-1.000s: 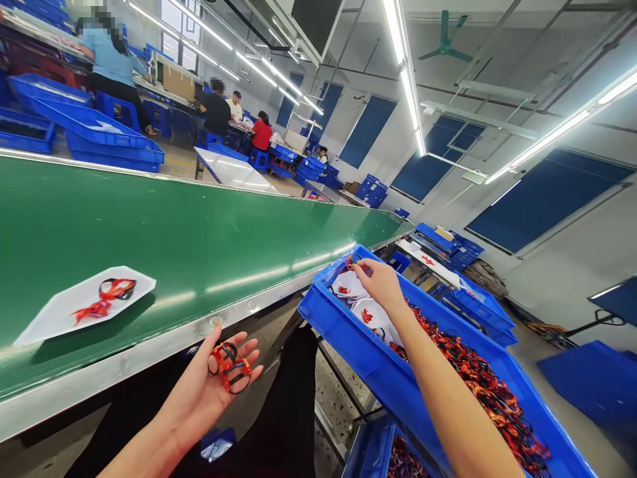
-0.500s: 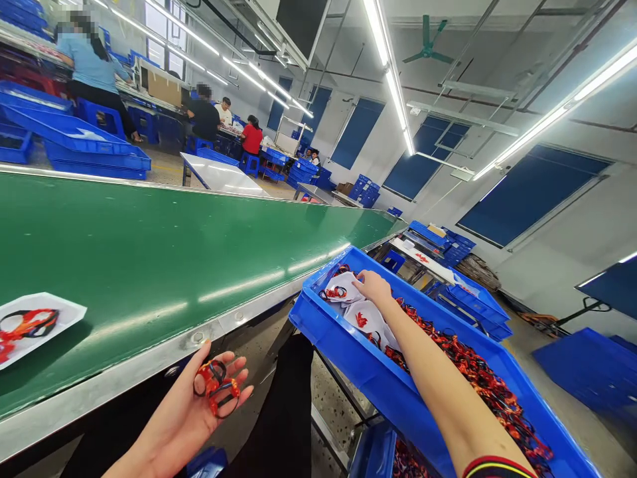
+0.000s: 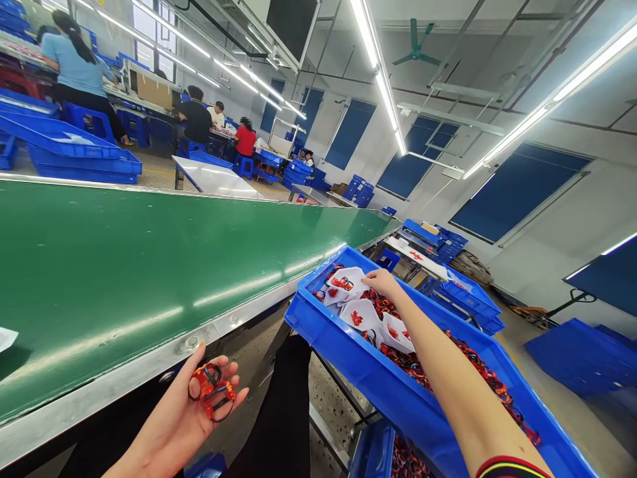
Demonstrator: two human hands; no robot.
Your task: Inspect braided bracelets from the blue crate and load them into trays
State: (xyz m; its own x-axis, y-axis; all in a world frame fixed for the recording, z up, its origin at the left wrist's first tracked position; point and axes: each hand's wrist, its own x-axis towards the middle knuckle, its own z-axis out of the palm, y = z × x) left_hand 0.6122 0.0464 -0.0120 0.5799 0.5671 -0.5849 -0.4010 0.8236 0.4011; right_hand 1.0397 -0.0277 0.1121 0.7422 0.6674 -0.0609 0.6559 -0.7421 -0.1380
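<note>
My left hand (image 3: 192,413) lies palm up below the belt's metal edge, fingers loosely curled under a small red and black band (image 3: 212,390). My right hand (image 3: 382,282) reaches into a blue bin (image 3: 343,348) at my right. Its fingers pinch the edge of a white card (image 3: 348,279) with a red band on it. More white cards (image 3: 365,313) lie beside it. Behind them the bin holds a heap of red and black bands (image 3: 472,372).
A wide green conveyor belt (image 3: 149,252) runs across the left, with a white card's corner (image 3: 6,337) at its left edge. Blue bins (image 3: 74,149) and seated people (image 3: 196,119) are beyond it. More blue bins (image 3: 465,299) stand at the right. Another bin sits under mine (image 3: 371,455).
The white card with a band rode the belt leftward and is almost out of view. My right hand moved from the bin's far corner onto a white card. My left hand dropped slightly.
</note>
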